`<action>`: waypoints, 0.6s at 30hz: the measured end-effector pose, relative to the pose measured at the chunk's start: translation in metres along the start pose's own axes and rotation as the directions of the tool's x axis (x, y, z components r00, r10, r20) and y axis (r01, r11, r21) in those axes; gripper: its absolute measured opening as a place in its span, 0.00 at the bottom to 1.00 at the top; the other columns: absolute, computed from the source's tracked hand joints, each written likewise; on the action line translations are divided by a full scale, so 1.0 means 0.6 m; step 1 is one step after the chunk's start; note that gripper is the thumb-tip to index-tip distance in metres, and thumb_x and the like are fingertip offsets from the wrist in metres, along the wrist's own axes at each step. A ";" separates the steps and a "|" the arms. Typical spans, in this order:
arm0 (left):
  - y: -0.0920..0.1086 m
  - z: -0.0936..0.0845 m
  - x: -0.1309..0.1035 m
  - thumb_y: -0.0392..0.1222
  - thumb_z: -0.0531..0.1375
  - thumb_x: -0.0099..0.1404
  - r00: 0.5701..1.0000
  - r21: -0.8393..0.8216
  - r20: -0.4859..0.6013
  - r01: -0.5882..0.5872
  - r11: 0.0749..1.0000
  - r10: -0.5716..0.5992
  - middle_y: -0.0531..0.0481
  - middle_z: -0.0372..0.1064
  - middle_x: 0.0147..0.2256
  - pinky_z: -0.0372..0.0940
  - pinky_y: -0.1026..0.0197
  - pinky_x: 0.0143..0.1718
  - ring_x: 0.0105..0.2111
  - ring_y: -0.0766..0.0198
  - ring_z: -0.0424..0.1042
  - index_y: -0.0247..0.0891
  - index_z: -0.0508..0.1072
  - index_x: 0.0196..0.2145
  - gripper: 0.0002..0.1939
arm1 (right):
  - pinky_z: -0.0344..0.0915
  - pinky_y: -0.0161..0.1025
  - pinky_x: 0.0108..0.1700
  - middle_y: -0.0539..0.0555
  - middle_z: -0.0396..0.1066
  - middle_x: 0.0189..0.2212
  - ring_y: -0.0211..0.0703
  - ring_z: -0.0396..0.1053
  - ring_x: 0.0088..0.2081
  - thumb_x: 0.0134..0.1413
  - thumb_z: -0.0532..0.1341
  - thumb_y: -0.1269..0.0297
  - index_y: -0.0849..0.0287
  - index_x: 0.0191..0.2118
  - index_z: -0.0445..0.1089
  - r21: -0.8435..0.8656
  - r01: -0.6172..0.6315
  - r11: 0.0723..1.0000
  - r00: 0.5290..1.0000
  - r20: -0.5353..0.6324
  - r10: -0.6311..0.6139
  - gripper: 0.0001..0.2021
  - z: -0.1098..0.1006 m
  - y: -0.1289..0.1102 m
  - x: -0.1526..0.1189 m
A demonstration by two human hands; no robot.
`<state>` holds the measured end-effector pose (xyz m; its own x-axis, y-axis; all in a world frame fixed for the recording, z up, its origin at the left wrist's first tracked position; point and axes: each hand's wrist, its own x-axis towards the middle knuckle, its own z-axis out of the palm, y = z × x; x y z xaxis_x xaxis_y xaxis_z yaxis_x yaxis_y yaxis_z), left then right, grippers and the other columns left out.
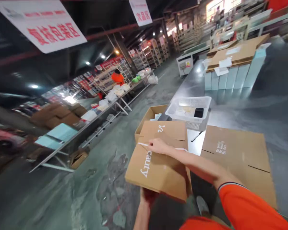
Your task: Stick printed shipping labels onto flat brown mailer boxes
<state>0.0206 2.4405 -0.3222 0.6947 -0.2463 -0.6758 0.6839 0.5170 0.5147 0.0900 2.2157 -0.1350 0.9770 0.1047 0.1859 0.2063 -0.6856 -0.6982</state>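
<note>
A bundle of flattened cardboard boxes (168,177) with white lettering is held tilted in front of me, a white strap (142,144) running across it. From below, my left hand (148,195) supports the bundle's near edge; its fingers are mostly hidden under the cardboard. My right hand (158,146) lies on top, closed on the strap at the middle of the bundle. Just behind the bundle stands an open cardboard box (147,118) with pale blue items inside. To the right, another flattened cardboard box (237,156) lies on the metal table (230,111).
On the table are a white plastic basket (194,101) holding a dark phone-like object, a black pen (196,136), and light-blue boxes (238,76) under cardboard sheets. A long table (91,116) stands left across the wet floor (105,185). A person in orange (117,77) is beyond it.
</note>
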 end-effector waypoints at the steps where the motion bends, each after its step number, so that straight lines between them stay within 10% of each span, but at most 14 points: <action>1: 0.020 0.019 0.023 0.44 0.51 0.69 0.998 -0.003 0.041 0.052 0.999 -0.052 0.44 0.80 0.35 0.70 0.45 0.51 0.43 0.48 0.79 0.43 0.78 0.40 0.15 | 0.51 0.34 0.31 0.54 0.75 0.28 0.37 0.65 0.29 0.58 0.60 0.64 0.63 0.29 0.75 -0.012 -0.026 1.000 1.000 -0.004 0.026 0.11 -0.005 0.019 0.029; 7: 0.099 0.071 0.149 0.47 0.48 0.72 0.959 0.164 0.103 0.246 0.955 -0.265 0.40 0.79 0.34 0.71 0.47 0.47 0.37 0.50 0.79 0.38 0.77 0.37 0.19 | 0.55 0.36 0.36 0.58 0.77 0.34 0.43 0.69 0.35 0.60 0.56 0.64 0.62 0.32 0.76 -0.117 -0.143 0.983 0.990 -0.015 0.142 0.12 -0.048 0.093 0.140; 11: 0.219 0.043 0.223 0.47 0.48 0.72 0.920 0.481 -0.065 0.368 0.796 -0.386 0.42 0.77 0.27 0.71 0.43 0.41 0.31 0.48 0.79 0.38 0.76 0.40 0.19 | 0.63 0.40 0.45 0.60 0.76 0.41 0.48 0.70 0.42 0.62 0.56 0.55 0.60 0.42 0.75 -0.050 -0.240 0.970 0.941 -0.258 0.219 0.15 -0.116 0.141 0.106; 14: 0.347 0.072 0.278 0.49 0.51 0.71 0.949 0.591 -0.082 0.292 0.752 -0.305 0.45 0.79 0.35 0.70 0.46 0.47 0.39 0.51 0.79 0.42 0.73 0.53 0.19 | 0.65 0.46 0.53 0.59 0.72 0.50 0.50 0.69 0.49 0.63 0.54 0.47 0.56 0.51 0.70 0.191 -0.310 0.931 0.654 -0.668 0.355 0.22 -0.144 0.185 0.003; 18: 0.421 0.206 0.317 0.61 0.50 0.70 0.959 0.581 0.235 -0.007 0.814 -0.160 0.42 0.69 0.59 0.63 0.47 0.59 0.58 0.52 0.70 0.48 0.59 0.66 0.31 | 0.61 0.53 0.62 0.59 0.66 0.59 0.54 0.64 0.60 0.60 0.51 0.37 0.53 0.59 0.65 0.490 -0.360 0.794 0.384 -0.698 0.604 0.31 -0.076 0.217 -0.129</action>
<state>0.3527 2.4231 -0.2556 0.6089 -0.5118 -0.6061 0.6815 -0.0536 0.7299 0.0391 2.0855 -0.2091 0.4617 -0.8772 0.1320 -0.1608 -0.2291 -0.9600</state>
